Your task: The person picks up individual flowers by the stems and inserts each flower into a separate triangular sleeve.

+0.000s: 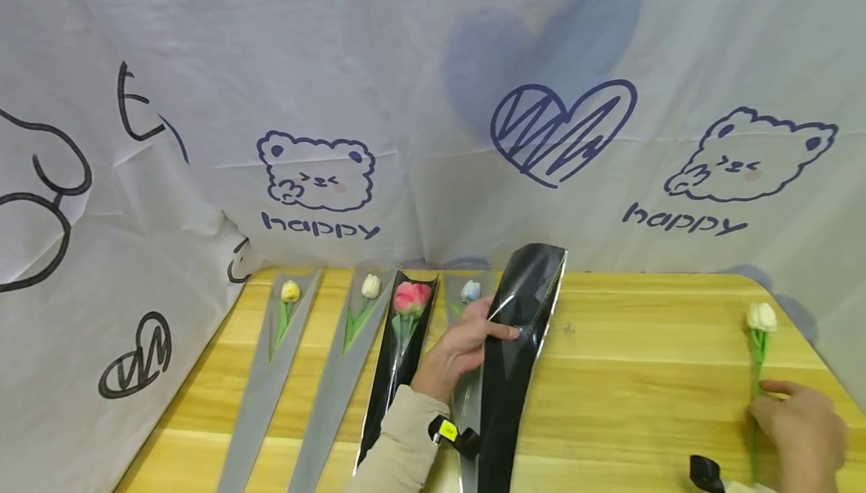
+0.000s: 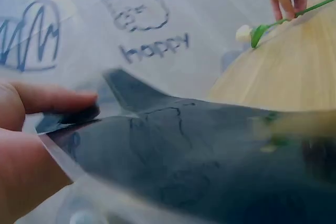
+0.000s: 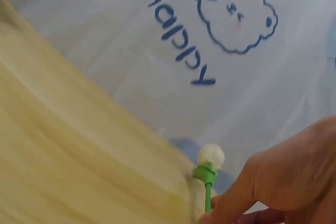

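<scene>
Black sleeve (image 1: 509,384), one: was gripped in the left hand (image 1: 467,343) above mid-desk (image 1: 629,410). White tulip (image 1: 762,319), one: was pinched in the right hand (image 1: 801,425), near the right edge. Backdrop cloth (image 1: 419,72): read "happy" twice.

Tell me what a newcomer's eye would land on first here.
First, the glossy black wrapper pinched in the left hand, near the middle of the head view. Next, the vivid pink flower farther left on the wooden table, among paler blooms. Then the white tulip at the far right, its stem between the right hand's fingers.
</scene>
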A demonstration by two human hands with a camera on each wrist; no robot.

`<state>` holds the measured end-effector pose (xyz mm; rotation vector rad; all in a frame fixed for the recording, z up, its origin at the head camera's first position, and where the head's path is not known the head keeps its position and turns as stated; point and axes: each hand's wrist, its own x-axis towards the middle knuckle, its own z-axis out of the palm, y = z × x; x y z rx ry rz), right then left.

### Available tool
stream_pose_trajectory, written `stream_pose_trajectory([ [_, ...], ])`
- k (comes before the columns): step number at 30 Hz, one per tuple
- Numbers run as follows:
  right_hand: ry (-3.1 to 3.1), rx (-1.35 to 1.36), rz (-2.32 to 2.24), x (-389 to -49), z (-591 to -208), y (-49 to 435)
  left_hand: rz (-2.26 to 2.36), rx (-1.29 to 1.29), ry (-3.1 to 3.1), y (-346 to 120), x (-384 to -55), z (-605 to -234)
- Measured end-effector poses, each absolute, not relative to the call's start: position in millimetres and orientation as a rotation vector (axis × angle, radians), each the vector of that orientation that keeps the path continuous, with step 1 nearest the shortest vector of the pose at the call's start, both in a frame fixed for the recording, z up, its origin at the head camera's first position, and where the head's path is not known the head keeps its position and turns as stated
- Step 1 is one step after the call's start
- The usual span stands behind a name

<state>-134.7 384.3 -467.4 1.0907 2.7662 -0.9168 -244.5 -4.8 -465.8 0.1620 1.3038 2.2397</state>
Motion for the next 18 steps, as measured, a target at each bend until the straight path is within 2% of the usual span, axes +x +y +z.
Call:
stream_pose_trajectory([
  [10,2.686,0.896,-1.596,-149.6,-434.2,364.3,2.258,0.196,1.233,-36.4,-245.0,-452.7],
  [18,2.161,0.449,-2.592,-154.3,-414.7,327.3,2.174,0.284,1.465,-44.7,-237.4,-445.3],
])
